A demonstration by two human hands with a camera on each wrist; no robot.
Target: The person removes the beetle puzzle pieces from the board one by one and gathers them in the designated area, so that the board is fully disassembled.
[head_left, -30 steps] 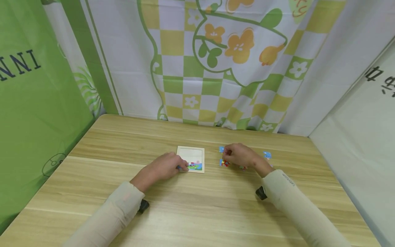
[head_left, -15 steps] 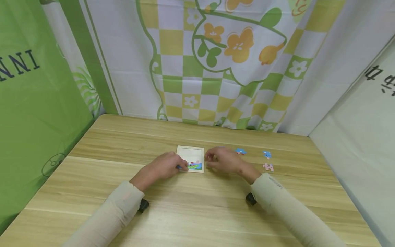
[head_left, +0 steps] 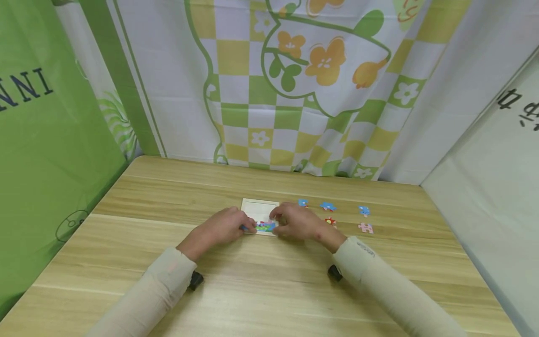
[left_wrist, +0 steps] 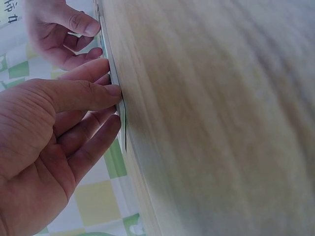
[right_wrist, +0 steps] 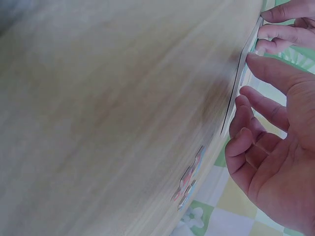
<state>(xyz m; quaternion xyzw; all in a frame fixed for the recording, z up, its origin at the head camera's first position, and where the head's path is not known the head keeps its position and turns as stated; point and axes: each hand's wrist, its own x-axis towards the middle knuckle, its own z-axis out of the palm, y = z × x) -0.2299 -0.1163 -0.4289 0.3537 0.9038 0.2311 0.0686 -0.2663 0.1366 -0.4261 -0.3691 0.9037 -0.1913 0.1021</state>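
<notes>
A square wooden jigsaw puzzle tray (head_left: 248,201) lies on the table, colourful pieces (head_left: 264,227) along its near row, pale bare base above them. My left hand (head_left: 225,227) grips the tray's near left corner; the left wrist view shows the thumb (left_wrist: 112,90) on its edge. Over the tray's right side, my right hand (head_left: 298,221) has thumb and fingers bent around a jigsaw piece, mostly hidden by the fingers. In the right wrist view the right thumb (right_wrist: 256,61) meets the tray's edge.
Right of the tray lie several loose jigsaw pieces: a blue one (head_left: 303,203), another blue one (head_left: 328,206), a red and yellow one (head_left: 330,221), a blue one (head_left: 364,211) and a pink one (head_left: 366,228). A patterned curtain (head_left: 261,117) hangs behind the table (head_left: 269,290).
My right hand has moved left from the loose pieces to the tray's right side. The red and blue piece it was over is gone from the table. My left hand stays put.
</notes>
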